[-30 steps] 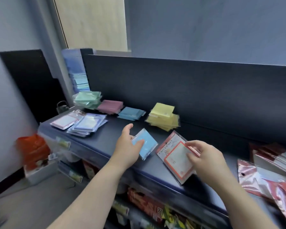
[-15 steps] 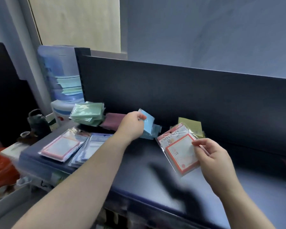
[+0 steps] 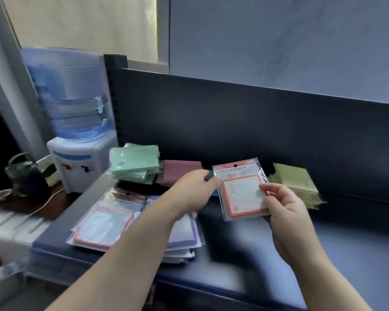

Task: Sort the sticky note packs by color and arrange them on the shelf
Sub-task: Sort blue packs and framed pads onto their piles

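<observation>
My right hand (image 3: 285,212) holds up a clear pack of red-bordered sticky notes (image 3: 240,191) above the dark blue shelf (image 3: 323,243). My left hand (image 3: 193,191) is just left of that pack, fingertips pinched on a sliver of the blue pack (image 3: 209,175); the rest of it and the blue pile are hidden behind the held pack. Along the back stand a green pile (image 3: 135,164), a maroon pile (image 3: 180,171) and a yellow pile (image 3: 294,182). Nearer me lie a red-bordered pile (image 3: 103,223) and a purple-bordered pile (image 3: 182,236).
A dark back panel (image 3: 256,131) rises behind the shelf. Left of the shelf stand a water dispenser (image 3: 74,108) and a dark kettle (image 3: 25,173) on a low side table.
My left hand carried the blue pack from the shelf front to the back, and it now sits behind the red-bordered pack. My right hand lifted that pack and turned it upright.
</observation>
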The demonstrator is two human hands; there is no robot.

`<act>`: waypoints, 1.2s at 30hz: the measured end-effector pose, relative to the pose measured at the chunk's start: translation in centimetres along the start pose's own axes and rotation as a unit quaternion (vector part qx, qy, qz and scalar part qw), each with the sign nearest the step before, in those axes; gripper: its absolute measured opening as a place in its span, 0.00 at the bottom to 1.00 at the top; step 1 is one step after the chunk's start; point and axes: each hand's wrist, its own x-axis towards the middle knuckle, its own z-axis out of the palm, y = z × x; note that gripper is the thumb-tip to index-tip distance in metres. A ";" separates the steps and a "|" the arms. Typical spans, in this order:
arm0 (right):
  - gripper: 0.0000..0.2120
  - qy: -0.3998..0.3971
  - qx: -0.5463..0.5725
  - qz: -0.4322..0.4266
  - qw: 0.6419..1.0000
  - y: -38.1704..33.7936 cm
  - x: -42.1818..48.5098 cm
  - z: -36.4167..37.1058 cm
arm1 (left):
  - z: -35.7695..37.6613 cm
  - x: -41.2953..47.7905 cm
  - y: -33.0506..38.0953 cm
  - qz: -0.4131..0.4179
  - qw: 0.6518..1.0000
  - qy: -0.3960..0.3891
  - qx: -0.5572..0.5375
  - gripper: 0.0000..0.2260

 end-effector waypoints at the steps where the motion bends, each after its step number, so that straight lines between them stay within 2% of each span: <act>1: 0.14 -0.020 0.001 0.000 1.000 0.0 -0.2 1.4 | -0.7 -1.5 -0.8 0.002 0.997 -0.008 -0.075 0.05; 2: 0.14 -0.045 -0.003 0.000 0.999 0.1 -0.4 2.8 | -1.6 -3.0 -1.5 0.008 0.992 -0.009 -0.122 0.03; 4: 0.13 -0.103 -0.040 0.002 0.994 0.2 -1.1 5.5 | -3.2 -5.4 -3.5 0.011 0.988 0.023 -0.155 0.12; 6: 0.12 -0.166 -0.113 0.004 0.980 0.3 -1.9 7.9 | -5.0 -7.1 -5.6 -0.014 0.987 0.086 -0.134 0.19; 10: 0.07 -0.275 -0.268 -0.034 0.923 0.0 -3.8 12.1 | -8.4 -10.1 -8.7 -0.068 0.979 0.146 -0.128 0.18; 13: 0.06 -0.292 -0.332 -0.103 0.891 0.2 -4.7 14.4 | -10.3 -11.7 -10.1 -0.077 0.976 0.179 -0.097 0.20; 16: 0.10 -0.286 -0.376 -0.143 0.870 0.4 -4.8 15.6 | -11.4 -12.4 -11.2 -0.092 0.975 0.195 -0.048 0.20; 18: 0.11 -0.286 -0.397 -0.145 0.860 0.3 -4.8 15.7 | -11.7 -12.7 -11.3 -0.115 0.975 0.182 0.051 0.16; 20: 0.12 -0.282 -0.420 -0.160 0.848 0.3 -4.6 15.5 | -11.7 -12.7 -11.4 -0.145 0.960 0.185 0.153 0.14; 22: 0.12 -0.272 -0.435 -0.173 0.841 0.1 -4.5 15.1 | -11.5 -12.3 -11.5 -0.180 0.931 0.192 0.254 0.16; 24: 0.12 -0.258 -0.455 -0.187 0.831 0.1 -4.3 14.3 | -11.1 -11.9 -11.0 -0.180 0.915 0.207 0.295 0.19; 27: 0.14 -0.220 -0.516 -0.211 0.800 0.2 -4.0 12.1 | -9.5 -10.8 -9.0 -0.104 0.930 0.208 0.285 0.22; 30: 0.14 -0.141 -0.581 -0.294 0.746 0.3 -3.6 8.8 | -7.0 -9.2 -6.5 -0.012 0.944 0.186 0.271 0.23; 33: 0.16 -0.080 -0.630 -0.282 0.719 -0.1 -3.6 4.6 | -3.4 -7.6 -3.7 0.069 0.951 0.151 0.260 0.23; 36: 0.18 -0.021 -0.651 -0.262 0.712 -0.7 -4.0 -0.2 | 0.9 -6.1 -0.8 0.140 0.949 0.104 0.264 0.24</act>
